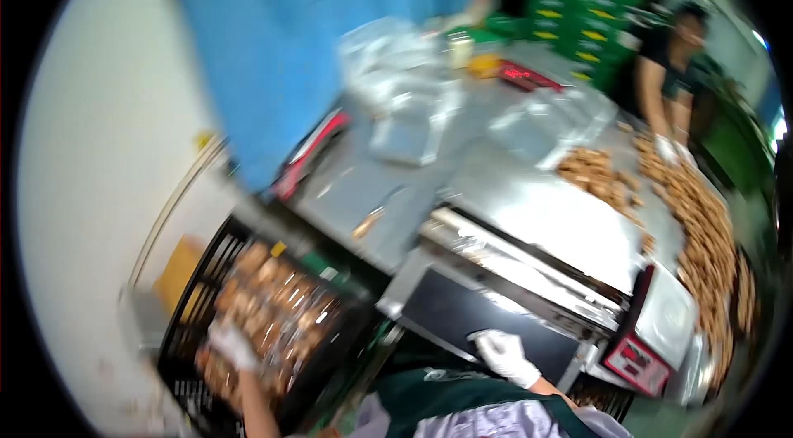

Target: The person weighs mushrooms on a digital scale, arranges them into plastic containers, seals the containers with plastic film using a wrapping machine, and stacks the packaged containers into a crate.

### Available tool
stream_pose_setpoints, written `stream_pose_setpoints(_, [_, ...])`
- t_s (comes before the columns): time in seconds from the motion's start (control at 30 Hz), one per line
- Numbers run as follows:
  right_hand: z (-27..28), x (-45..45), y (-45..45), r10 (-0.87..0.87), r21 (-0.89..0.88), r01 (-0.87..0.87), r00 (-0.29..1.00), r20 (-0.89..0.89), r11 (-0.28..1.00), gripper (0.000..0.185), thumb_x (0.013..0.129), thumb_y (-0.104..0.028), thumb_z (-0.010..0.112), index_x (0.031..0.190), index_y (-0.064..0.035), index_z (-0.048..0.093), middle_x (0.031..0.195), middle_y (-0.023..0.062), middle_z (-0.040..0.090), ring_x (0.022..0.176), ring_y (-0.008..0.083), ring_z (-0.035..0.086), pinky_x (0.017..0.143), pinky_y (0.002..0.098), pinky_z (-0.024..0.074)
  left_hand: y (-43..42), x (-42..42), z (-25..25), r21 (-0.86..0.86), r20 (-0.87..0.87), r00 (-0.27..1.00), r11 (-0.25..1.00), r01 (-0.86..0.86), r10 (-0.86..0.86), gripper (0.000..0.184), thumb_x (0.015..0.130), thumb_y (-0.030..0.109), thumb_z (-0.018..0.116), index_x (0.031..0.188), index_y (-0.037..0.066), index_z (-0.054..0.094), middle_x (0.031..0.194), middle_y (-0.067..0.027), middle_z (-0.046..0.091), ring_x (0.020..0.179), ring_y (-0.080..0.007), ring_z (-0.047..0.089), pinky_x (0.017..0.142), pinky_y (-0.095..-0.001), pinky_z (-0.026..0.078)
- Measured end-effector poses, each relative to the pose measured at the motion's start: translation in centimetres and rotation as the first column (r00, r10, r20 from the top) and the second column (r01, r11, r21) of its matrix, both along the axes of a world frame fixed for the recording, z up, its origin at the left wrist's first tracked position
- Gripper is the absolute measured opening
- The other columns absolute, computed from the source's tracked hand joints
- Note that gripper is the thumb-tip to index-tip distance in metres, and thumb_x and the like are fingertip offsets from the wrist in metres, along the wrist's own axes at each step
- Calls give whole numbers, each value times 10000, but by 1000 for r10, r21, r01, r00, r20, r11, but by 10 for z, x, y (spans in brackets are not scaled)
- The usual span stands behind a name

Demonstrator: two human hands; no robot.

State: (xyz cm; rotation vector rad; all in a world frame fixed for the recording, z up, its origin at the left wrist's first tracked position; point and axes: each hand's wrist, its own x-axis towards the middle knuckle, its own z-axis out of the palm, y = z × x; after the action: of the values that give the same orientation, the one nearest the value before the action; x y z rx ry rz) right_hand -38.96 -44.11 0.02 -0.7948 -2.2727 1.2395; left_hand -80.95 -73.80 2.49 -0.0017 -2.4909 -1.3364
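Observation:
My left hand [231, 345], in a white glove, reaches into a black plastic crate [216, 260] at the lower left. It touches clear plastic bags of rounded brown pieces [281, 306], which fill the crate. Motion blur hides whether those fingers grip a bag. Also gloved in white, my right hand [505, 357] rests on the near edge of a flat black panel [475, 314], its fingers loosely extended and holding nothing visible. Behind that panel runs the metal bar of what looks like a bag sealing machine [529, 256].
A metal table [347, 207] carries clear plastic bags [413, 116], a scale with red digits [529, 74] and piles of brown pieces [694, 223]. A co-worker [673, 66] reaches into the pile. Red-framed equipment [640, 359] stands right of the panel. Green stacked boxes [582, 0] rise behind.

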Motion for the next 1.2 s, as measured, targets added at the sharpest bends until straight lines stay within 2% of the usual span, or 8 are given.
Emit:
stream_pose_setpoints(0.07, [-8, 2, -2, -19, -33, 18, 1000, -23, 999, 203, 900, -166, 530, 946, -28, 671, 881, 146, 674, 795, 265, 667, 738, 323, 530, -7, -31, -22, -150, -126, 992, 989, 14, -33, 398, 908, 139, 510, 1262, -42, 494, 1227, -215, 541, 1173, -327, 494, 1029, -389, 356])
stream_pose_setpoints(0.13, [1, 3, -2, -13, -190, 14, 1000, 3, 982, 236, 916, -215, 528, 986, -34, 663, 943, 136, 673, 857, 263, 661, 793, 325, 519, 48, -23, -7, 59, -266, 945, 976, 212, -189, 271, 883, 100, 558, 1130, -10, 578, 1145, -157, 595, 1072, -292, 566, 936, -348, 437])
stream_pose_setpoints(0.4, [26, 61, -3, -338, -221, 315, 938, -77, 923, 225, 904, -212, 562, 1027, -53, 663, 984, 115, 678, 935, 242, 654, 839, 307, 507, 215, 135, 87, -346, -340, 326, 440, 829, -882, 192, 856, -24, 486, 1020, -27, 585, 1227, -177, 515, 1100, -306, 521, 953, -369, 410])
stream_pose_setpoints(0.6, [67, 180, 17, -709, -243, 678, 702, -67, 694, 150, 852, -90, 621, 981, -36, 676, 865, 94, 692, 741, 157, 662, 678, 251, 517, 273, 237, 82, -244, -321, 78, 162, 956, -944, 153, 827, -27, 516, 939, -2, 617, 1139, -150, 556, 969, -272, 576, 855, -343, 464])
stream_pose_setpoints(0.67, [38, 246, 35, -786, 165, 794, 606, -123, 586, 131, 815, -89, 653, 933, -46, 692, 827, 106, 687, 710, 167, 665, 644, 259, 521, 281, 275, 82, -314, -320, 31, 136, 940, -947, 147, 805, 7, 546, 928, 14, 626, 1095, -144, 580, 944, -281, 585, 840, -352, 472])
stream_pose_setpoints(0.93, [41, 485, 69, -981, 545, 815, 156, 117, 194, 342, 775, -207, 667, 1099, -106, 627, 1013, 140, 633, 919, 289, 588, 802, 373, 488, 285, 455, 64, -109, -180, 77, 98, 989, -981, 150, 764, -27, 563, 865, 32, 656, 984, -125, 641, 928, -275, 615, 844, -345, 481])
stream_pose_setpoints(1.1, [5, 597, 64, -965, 765, 624, -67, 254, 158, 414, 764, -284, 680, 1131, -112, 597, 1014, 124, 639, 981, 297, 579, 815, 386, 483, 292, 546, 37, -85, -99, -84, -76, 993, -992, 122, 785, -7, 603, 893, 25, 649, 970, -127, 651, 893, -270, 634, 798, -328, 503])
stream_pose_setpoints(1.2, [-1, 621, 59, -818, 537, 788, -77, 571, 301, 321, 755, -293, 686, 1022, -117, 661, 884, 129, 664, 867, 309, 622, 750, 392, 499, 297, 576, 41, -104, -77, -116, -107, 989, -990, 134, 788, -11, 596, 904, 29, 649, 965, -131, 650, 887, -274, 637, 785, -323, 504])
